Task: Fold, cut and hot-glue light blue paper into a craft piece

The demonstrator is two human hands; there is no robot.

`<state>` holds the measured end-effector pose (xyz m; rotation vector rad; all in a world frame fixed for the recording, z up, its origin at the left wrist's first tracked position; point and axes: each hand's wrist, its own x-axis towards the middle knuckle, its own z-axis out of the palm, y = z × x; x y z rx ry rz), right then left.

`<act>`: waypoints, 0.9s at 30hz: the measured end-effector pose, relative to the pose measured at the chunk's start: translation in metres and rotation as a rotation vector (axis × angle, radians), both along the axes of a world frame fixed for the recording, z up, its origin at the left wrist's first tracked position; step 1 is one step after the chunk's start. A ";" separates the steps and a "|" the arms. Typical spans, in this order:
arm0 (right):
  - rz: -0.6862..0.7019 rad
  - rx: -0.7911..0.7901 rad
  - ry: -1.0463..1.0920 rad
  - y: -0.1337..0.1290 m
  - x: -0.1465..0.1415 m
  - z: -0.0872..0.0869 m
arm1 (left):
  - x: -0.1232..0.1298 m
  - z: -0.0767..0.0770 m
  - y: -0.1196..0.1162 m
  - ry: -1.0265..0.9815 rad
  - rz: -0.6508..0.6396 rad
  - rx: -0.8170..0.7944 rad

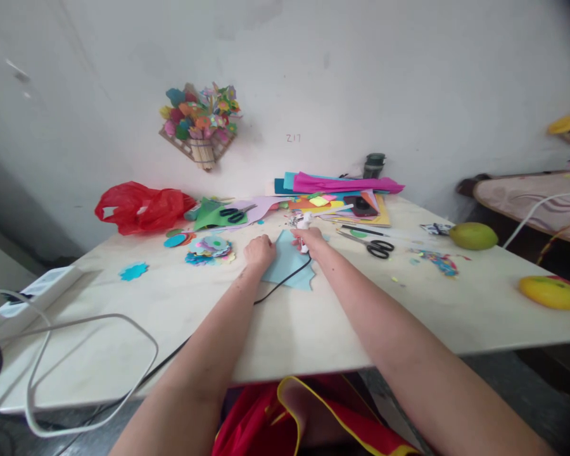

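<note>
A white glue gun (304, 220) sits in the right hand (312, 240), whose fingers are wrapped closed around its handle, above a light-blue sheet (289, 261) lying near the middle of the bench (304, 329). The gun's black cord (287, 280) crosses the sheet and runs toward the bench's near left corner. At the sheet's left side the left hand (260, 251) rests with its fingers curled in; whether they pinch anything I cannot tell. Just left of that hand is a pile of flower-shaped cut-outs (211, 249), and a blue scalloped cut-out (133, 271) lies apart from it, nearer the bench's left edge. Right of the right hand, black-handled scissors (379, 248) lie slightly spread. Toward the far edge, a second pair of scissors (234, 215) rests on a green sheet (213, 217), with a crumpled red plastic bag (141, 206) to its left, while a magenta sheet (346, 183) tops the folded material along the wall. By the right edge are a green mango (474, 235) and, nearer the front, a yellow mango (550, 292). A white power strip (42, 288) lies at the left edge.
</note>
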<state>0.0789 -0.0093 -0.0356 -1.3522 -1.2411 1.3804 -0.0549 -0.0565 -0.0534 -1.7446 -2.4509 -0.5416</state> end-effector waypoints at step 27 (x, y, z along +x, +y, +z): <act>0.031 0.002 -0.219 0.001 -0.003 0.003 | -0.002 -0.001 0.003 -0.099 0.040 0.015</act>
